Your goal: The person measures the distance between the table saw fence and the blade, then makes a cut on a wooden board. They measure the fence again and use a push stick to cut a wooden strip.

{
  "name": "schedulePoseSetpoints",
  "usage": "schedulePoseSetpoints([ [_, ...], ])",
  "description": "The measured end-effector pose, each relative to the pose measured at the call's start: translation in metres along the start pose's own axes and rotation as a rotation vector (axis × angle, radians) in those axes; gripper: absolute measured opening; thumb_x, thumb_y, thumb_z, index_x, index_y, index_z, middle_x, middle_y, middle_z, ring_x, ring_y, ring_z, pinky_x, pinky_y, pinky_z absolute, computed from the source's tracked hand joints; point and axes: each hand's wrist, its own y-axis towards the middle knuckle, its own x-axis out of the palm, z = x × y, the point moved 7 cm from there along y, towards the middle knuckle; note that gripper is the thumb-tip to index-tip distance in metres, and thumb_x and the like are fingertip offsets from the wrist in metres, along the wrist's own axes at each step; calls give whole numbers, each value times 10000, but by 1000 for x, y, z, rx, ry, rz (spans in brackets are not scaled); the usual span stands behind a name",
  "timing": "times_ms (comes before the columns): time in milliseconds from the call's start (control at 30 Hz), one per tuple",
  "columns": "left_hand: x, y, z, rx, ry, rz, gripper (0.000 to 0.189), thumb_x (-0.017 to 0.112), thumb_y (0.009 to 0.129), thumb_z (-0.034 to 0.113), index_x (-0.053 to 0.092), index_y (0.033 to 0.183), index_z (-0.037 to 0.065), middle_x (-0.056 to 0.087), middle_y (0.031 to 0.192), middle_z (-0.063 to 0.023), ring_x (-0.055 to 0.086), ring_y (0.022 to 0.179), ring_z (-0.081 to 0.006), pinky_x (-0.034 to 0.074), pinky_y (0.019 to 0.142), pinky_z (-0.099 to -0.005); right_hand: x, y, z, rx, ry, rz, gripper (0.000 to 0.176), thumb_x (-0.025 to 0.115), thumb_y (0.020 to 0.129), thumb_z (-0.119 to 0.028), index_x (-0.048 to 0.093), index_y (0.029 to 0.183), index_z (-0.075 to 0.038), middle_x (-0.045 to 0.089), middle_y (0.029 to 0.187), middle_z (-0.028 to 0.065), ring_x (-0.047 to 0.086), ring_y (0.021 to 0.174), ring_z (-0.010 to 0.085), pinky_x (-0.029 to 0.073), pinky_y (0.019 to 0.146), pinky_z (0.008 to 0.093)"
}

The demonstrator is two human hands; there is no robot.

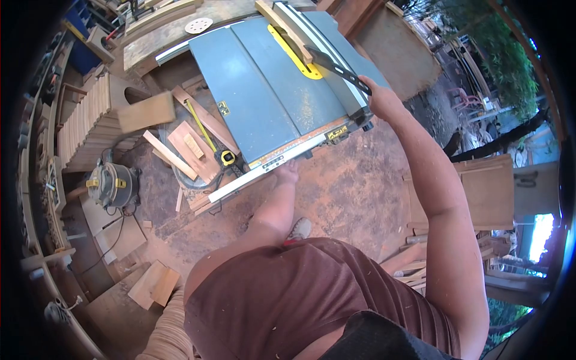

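My right hand (384, 102) is closed around the handle of a black push stick (337, 67). The push stick's far end meets the near end of a wood strip (287, 31), which lies along the fence (324, 48) of a blue-grey table saw (252, 78). A yellow blade insert (307, 68) sits beside the strip; the blade itself I cannot make out. At the saw's front rail (243, 183), my left hand (288, 172) is against or just below the edge, its fingers mostly hidden. Sawdust is scattered over the tabletop near the insert.
Left of the saw lie wood offcuts (195, 150) and a yellow tape measure (228, 157). A shop vacuum (114, 185) stands on the floor by stacked wooden pieces (84, 126). Boards (462, 192) lean at the right. A sanding disc (198, 25) rests on the bench behind.
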Motion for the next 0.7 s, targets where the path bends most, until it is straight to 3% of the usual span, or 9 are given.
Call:
schedulePoseSetpoints([
  [333, -6, 9, -1, 2, -65, -80, 861, 387, 907, 583, 177, 1463, -41, 129, 1564, -201, 79, 1471, -327, 70, 1195, -452, -7, 51, -22, -41, 93, 23, 671, 469, 832, 57, 431, 1408, -285, 668, 900, 222, 663, 794, 371, 508, 677, 462],
  [433, -6, 10, 0, 26, -53, -140, 790, 349, 935, 575, 250, 1462, -5, 200, 1553, -179, 94, 1468, -313, 84, 1187, -449, -14, 74, -36, 6, 152, -41, 675, 427, 828, 76, 446, 1405, -274, 668, 867, 204, 667, 638, 299, 525, 548, 418],
  [500, -3, -9, 7, 41, 0, -223, 761, 338, 945, 580, 285, 1462, 23, 242, 1543, -169, 120, 1462, -310, 116, 1180, -446, -15, 96, -43, 1, 160, -38, 674, 421, 829, 72, 447, 1408, -271, 667, 864, 196, 666, 633, 289, 528, 547, 411],
  [567, -11, -59, 14, -139, 650, -333, 684, 309, 969, 587, 373, 1444, 98, 390, 1466, -136, 310, 1374, -290, 251, 1118, -429, -20, 120, -58, -17, 179, -39, 672, 416, 829, 67, 448, 1410, -269, 666, 860, 188, 666, 628, 279, 530, 546, 405],
  [600, -25, -78, 23, -167, 913, -375, 687, 322, 967, 580, 365, 1447, 91, 409, 1450, -138, 341, 1350, -288, 274, 1101, -430, -23, 133, -66, -11, 168, -53, 673, 416, 829, 62, 446, 1413, -270, 666, 860, 177, 666, 626, 272, 534, 546, 397],
  [700, -94, -121, 67, -60, 1342, -269, 699, 361, 961, 561, 340, 1456, 69, 466, 1403, -143, 432, 1278, -283, 342, 1049, -432, -22, 191, -89, -31, 170, -69, 686, 403, 819, 59, 437, 1413, -282, 654, 907, 171, 657, 610, 253, 521, 497, 384],
])
